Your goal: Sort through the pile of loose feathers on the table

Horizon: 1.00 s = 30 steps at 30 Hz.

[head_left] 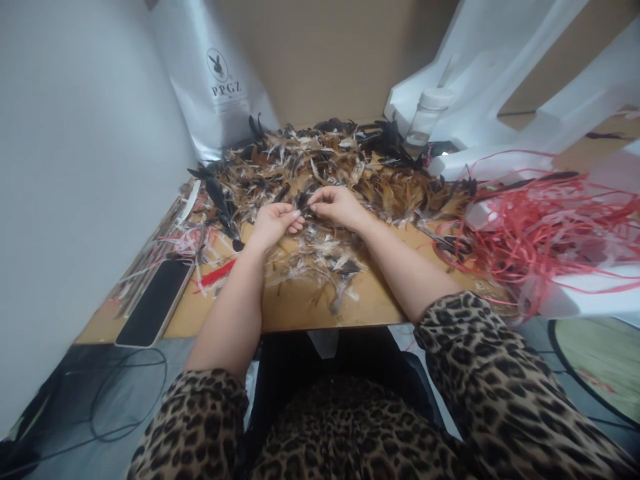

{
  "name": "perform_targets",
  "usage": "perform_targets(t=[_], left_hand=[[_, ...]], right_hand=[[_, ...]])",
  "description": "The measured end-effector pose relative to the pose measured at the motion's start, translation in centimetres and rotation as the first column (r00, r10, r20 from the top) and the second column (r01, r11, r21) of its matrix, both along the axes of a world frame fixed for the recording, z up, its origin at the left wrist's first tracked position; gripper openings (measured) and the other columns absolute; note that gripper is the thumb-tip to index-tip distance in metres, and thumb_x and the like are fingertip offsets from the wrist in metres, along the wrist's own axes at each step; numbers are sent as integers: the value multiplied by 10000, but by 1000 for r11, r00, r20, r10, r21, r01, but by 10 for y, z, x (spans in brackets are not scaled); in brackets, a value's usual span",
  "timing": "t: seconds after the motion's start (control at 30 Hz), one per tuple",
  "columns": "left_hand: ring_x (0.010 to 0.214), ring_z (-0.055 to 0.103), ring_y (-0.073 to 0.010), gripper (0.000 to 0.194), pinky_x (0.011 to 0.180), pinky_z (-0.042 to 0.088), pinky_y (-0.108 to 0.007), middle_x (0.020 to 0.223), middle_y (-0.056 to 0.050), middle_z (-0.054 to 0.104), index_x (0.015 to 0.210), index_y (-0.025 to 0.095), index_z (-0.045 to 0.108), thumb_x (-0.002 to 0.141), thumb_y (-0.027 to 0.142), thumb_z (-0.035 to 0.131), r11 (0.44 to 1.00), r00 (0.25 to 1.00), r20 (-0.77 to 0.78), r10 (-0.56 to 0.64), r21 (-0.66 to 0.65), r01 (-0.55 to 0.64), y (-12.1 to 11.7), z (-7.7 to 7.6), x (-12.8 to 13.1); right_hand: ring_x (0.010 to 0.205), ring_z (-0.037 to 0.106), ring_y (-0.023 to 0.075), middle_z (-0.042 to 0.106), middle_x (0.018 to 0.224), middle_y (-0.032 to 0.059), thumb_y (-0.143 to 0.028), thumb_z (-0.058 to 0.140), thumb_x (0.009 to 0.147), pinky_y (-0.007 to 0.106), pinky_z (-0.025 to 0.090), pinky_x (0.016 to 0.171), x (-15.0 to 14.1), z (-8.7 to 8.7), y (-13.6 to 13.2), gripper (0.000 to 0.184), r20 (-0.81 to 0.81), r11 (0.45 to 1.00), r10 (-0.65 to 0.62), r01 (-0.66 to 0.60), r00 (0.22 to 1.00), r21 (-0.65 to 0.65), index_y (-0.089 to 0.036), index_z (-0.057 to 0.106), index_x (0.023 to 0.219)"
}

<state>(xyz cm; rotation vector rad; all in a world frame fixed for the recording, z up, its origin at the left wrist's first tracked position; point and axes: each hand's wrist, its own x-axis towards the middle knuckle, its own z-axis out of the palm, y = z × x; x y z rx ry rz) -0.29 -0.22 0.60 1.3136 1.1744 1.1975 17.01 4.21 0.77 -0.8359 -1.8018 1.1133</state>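
Note:
Both my hands meet over the middle of the table, in front of a heap of brown, black and white feathers (310, 160). Between my fingertips is a small dark feather (302, 200). My left hand (275, 225) pinches its lower end with thumb and fingers. On the other side my right hand (336, 205) grips it between thumb and forefinger. Beneath and in front of my hands lie loose pale feather scraps (330, 260) on the tabletop.
A phone (156, 303) lies at the table's left front, near a red strip (217, 273). Scissors (455, 245) and tangled red ribbon (545, 233) are on the right. Behind stand a printed silver bag (215, 73) and a white-lidded jar (430, 113).

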Motion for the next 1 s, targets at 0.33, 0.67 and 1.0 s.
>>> perform_targets(t=[0.33, 0.67, 1.0], left_hand=[[520, 568, -37, 199, 477, 437, -121, 707, -48, 664, 712, 102, 595, 628, 247, 702, 998, 950, 309, 51, -62, -33, 3, 2, -8], [524, 585, -54, 240, 474, 447, -130, 741, -75, 679, 751, 92, 631, 615, 273, 711, 998, 969, 247, -5, -66, 22, -4, 5, 4], [528, 596, -80, 248, 478, 446, -156, 714, -90, 678, 711, 91, 647, 609, 308, 706, 999, 991, 131, -23, -33, 28, -7, 5, 9]], right_hand=[[616, 542, 97, 654, 724, 32, -330, 663, 621, 237, 435, 653, 3, 8, -5, 254, 12, 993, -110, 110, 994, -34, -122, 666, 767], [601, 504, 79, 610, 678, -1, -394, 662, 612, 212, 409, 615, -15, 6, -13, 298, -159, 987, -155, 145, 975, -76, -120, 628, 723], [538, 438, 68, 549, 591, -18, -360, 629, 628, 205, 372, 550, -16, 4, -14, 250, -128, 992, -120, 113, 985, -55, -116, 586, 664]])
